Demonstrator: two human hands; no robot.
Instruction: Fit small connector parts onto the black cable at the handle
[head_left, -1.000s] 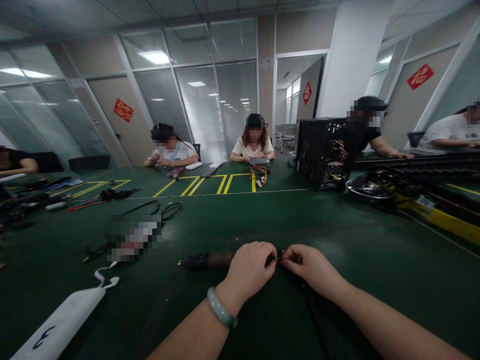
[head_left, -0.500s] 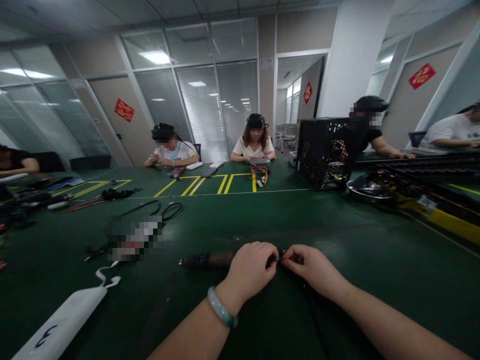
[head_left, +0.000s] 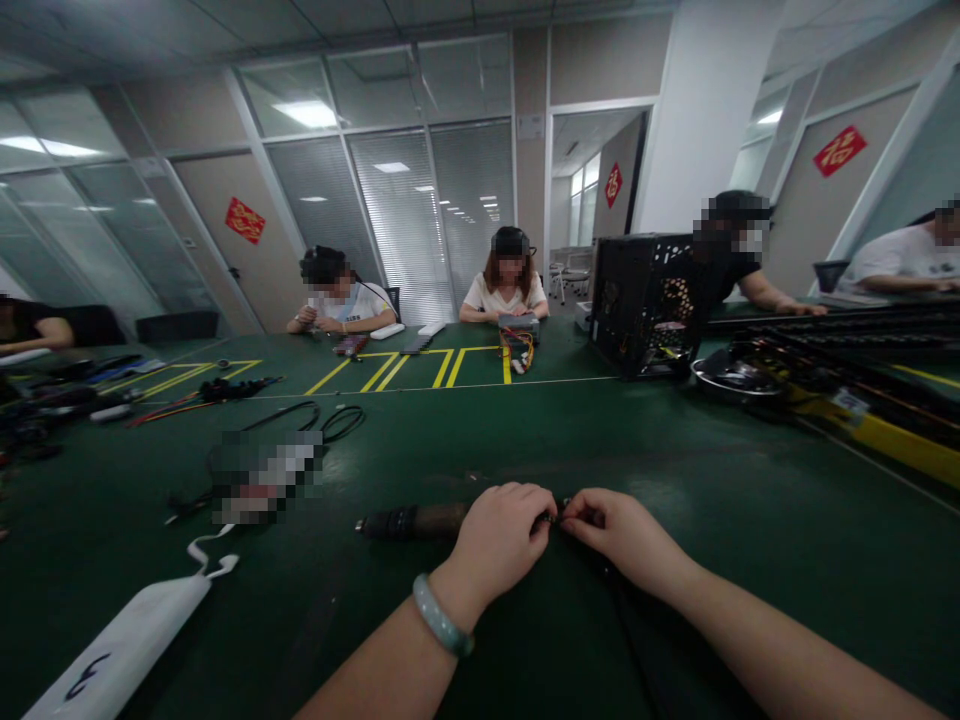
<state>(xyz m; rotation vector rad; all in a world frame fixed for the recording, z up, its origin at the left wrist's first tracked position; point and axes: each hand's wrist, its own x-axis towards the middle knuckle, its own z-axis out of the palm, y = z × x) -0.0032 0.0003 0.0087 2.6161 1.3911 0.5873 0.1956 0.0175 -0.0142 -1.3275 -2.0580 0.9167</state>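
Note:
A dark electric screwdriver (head_left: 431, 520) lies on the green table, tip pointing left. Over its rear end is my left hand (head_left: 502, 530), fingers closed round it and thumb bent in; a green bangle is on the wrist. My right hand (head_left: 619, 535) is pinched, close against the left fingertips, at the end of a black cable (head_left: 619, 610) that runs down toward me. The small part where the fingertips meet is mostly hidden, so I cannot tell whether cable and screwdriver are joined.
A white power strip (head_left: 124, 640) and a blurred-out pale item (head_left: 274, 480) with black cord lie left. Beyond stand a black computer case (head_left: 645, 305), a metal bowl (head_left: 735, 375) and a power supply with wires (head_left: 519, 328). Several people work around the table (head_left: 420, 430).
My hands keep nearly the same pose at the screwdriver's rear end. The fingertips have shifted very slightly, and the bright metal bit between them shows less. The view has moved a little.

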